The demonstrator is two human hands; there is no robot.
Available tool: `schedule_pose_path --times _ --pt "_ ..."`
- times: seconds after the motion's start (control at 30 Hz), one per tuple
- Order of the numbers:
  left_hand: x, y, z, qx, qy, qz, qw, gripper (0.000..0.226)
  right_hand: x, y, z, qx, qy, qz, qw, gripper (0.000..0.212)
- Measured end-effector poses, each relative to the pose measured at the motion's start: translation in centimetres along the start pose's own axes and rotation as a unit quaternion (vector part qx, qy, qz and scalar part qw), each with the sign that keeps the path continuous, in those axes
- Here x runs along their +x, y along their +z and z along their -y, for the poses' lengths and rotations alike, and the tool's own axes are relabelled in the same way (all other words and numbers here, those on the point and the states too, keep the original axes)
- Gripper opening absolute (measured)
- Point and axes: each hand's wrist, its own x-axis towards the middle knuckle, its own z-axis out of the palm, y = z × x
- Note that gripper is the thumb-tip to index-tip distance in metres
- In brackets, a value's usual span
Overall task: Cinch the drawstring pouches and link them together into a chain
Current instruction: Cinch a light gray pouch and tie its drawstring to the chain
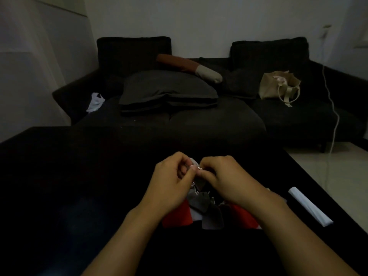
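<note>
Dim room; detail poor. Worked over dark low table (79, 176). Left hand (171, 182) and right hand (229, 180) brought fingertip to fingertip, both pinching the top of a small pale grey fabric drawstring pouch (196, 181) raised just above the table. Fingers curled on each side; cord itself too small and blurred to confirm. Below the hands, heap of further small pouches, grey (199, 202) and red (177, 216), lying touching one another between the wrists, with glints of metal among them. Judged step: cinching or threading the held pouch's mouth; linking apparently under way. Next move likely to need steady pull on both cord ends, then passing a loop through a neighbour. White folded strip (309, 206) noted at right table edge, well apart.
</note>
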Motion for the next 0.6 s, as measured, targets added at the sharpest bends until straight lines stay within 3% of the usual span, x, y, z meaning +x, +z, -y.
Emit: schedule_pose_path --times 0.17,0.27,0.5,0.6 --pt "0.5 0.2 1.1 0.065 0.024 -0.025 0.997 0.017 0.2 -0.1 -0.1 0.011 -0.013 -0.016 1.0 0.016" --pt "0.6 0.4 1.5 0.041 0.03 -0.02 0.999 0.026 0.2 -0.3 0.0 0.002 -0.02 -0.037 0.999 0.014" --pt "0.9 -0.9 0.6 0.028 0.063 0.009 0.998 0.02 -0.1 -1.3 -0.3 0.11 0.013 -0.062 0.992 0.005" --pt "0.6 -1.2 -0.4 -0.09 0.049 0.062 0.993 0.017 -0.2 -1.4 -0.6 0.116 0.031 -0.039 0.992 0.008"
